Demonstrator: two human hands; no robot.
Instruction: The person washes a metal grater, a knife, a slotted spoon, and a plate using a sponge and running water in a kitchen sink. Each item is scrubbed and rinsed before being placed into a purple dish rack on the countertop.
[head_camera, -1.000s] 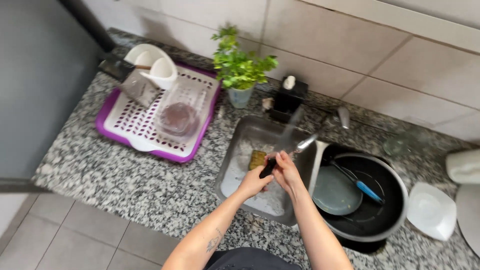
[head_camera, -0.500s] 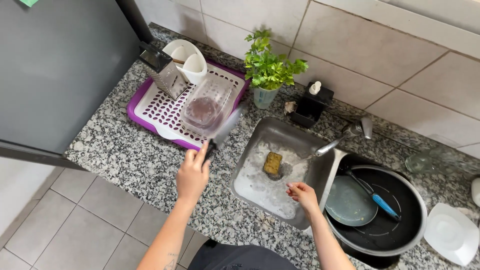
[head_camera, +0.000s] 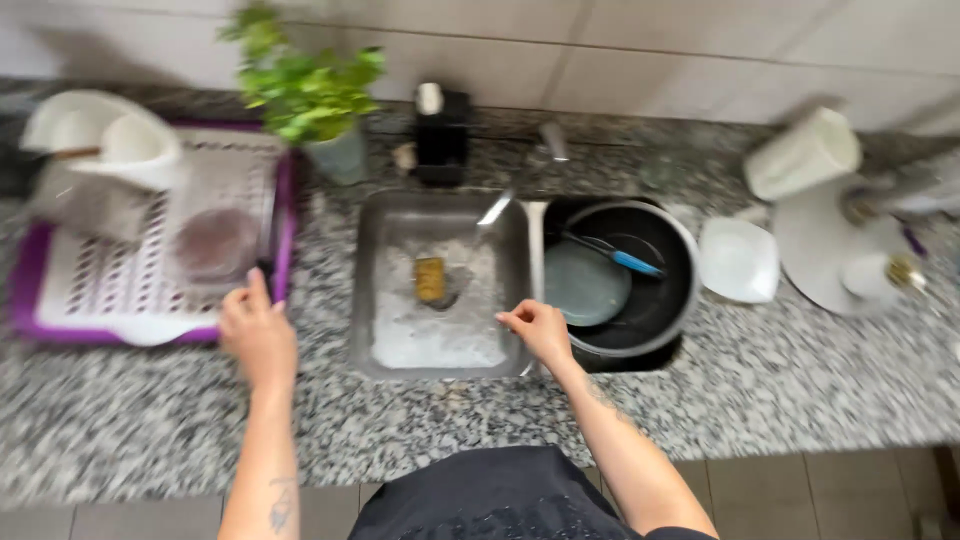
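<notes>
The left hand (head_camera: 256, 335) rests at the right rim of the purple drying rack (head_camera: 30, 290), fingers drawn together around something dark and slim that blur hides, so I cannot tell what it pinches; the right hand (head_camera: 540, 330) hovers loosely curled over the sink basin (head_camera: 375, 300), holding nothing; an upturned clear glass (head_camera: 215, 240) stands on the rack just beyond the left hand, likely light, wet, slippery and fragile, best taken round its wall; granite counter (head_camera: 150, 420) lies open in front, while a dark pan (head_camera: 660, 300) crowds the right.
</notes>
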